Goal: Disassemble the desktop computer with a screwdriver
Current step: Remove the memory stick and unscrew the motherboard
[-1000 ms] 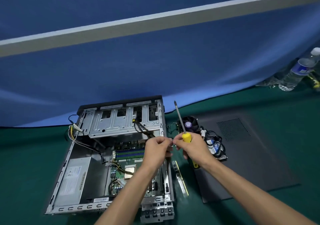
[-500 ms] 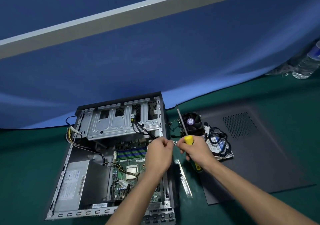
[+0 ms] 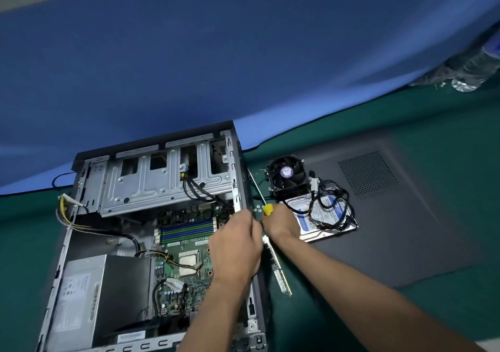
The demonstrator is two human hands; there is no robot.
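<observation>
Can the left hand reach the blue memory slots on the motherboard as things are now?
Probably yes: the left hand hangs right beside the memory slots, and nothing covers them in the open case.

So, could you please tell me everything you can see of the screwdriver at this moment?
The screwdriver has a yellow handle that looks like plastic and a thin silver metal shaft. The right hand grips the handle, hiding most of it, so only the yellow top by the shaft shows. The shaft points up and away, tilted left, running beside the right wall of the computer case. Its tip lies near the case's upper right corner; whether it touches the case cannot be told. Small loose screws lie just left of the handle.
</observation>
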